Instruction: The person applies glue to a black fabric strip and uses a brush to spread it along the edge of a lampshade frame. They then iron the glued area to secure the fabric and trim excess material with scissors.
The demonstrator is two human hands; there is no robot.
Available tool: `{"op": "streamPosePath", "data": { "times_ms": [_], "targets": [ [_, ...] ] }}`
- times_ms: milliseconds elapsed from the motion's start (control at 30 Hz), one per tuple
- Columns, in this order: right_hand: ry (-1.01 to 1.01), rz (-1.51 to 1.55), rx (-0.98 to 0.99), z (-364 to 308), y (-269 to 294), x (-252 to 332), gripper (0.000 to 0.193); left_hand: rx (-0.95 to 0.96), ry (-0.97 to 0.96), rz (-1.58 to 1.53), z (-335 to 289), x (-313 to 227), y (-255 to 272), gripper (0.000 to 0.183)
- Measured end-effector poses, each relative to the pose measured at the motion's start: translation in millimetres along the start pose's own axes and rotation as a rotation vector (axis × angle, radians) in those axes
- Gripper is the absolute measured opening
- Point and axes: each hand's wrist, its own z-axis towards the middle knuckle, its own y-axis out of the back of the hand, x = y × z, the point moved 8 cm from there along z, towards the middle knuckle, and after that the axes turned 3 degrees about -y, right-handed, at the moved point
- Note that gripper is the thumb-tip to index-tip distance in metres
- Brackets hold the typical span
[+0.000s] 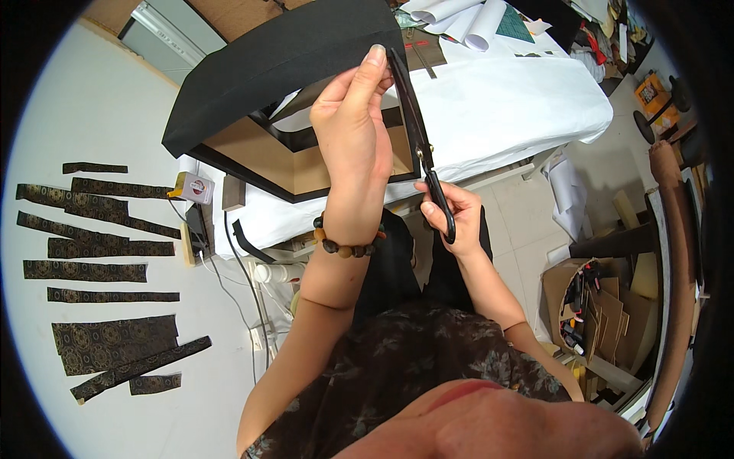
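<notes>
A large box (298, 65) covered in black material stands tilted in front of me, its open side showing bare tan inner walls. My left hand (355, 115) is raised at its right end, thumb and fingers closed on the edge of the black covering (382, 34). What lies under the fingertips is mostly hidden. Long scissors (413, 115) with black handles are in my right hand (462, 218), lower and to the right. Their blades point up along the box's right edge, close to my left fingertips. Whether the blades touch the covering I cannot tell.
White cloth covers the table (520, 99), which holds paper rolls (485, 23), a metal ruler (424, 57) and a green cutting mat (516, 27). Dark patterned fabric strips (115, 344) hang at left. A cardboard box (604, 314) with tools and a brown roll (680, 268) stand right.
</notes>
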Motion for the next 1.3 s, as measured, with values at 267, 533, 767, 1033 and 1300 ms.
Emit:
{"op": "streamPosePath", "data": {
  "times_ms": [267,533,767,1033,1300],
  "targets": [
    [-0.009,0.025,0.004,7.3,-2.5,-4.1,0.03,0.016,-0.004,-0.014,0.4,3.2,0.6,0.013],
    [0.016,0.026,-0.001,7.8,-4.3,-6.1,0.029,0.003,-0.02,-0.002,-0.6,2.1,1.0,0.014],
    [0.002,0.018,-0.018,5.4,-4.9,-6.5,0.029,-0.006,-0.021,0.001,-0.7,1.8,1.1,0.014],
    [0.004,0.018,-0.022,4.8,-3.7,-7.2,0.028,-0.007,-0.03,0.012,-0.7,2.3,1.4,0.013],
    [0.0,0.006,-0.048,4.3,-4.8,-6.1,0.028,-0.011,-0.028,0.01,-0.4,2.1,1.9,0.013]
  ]
}}
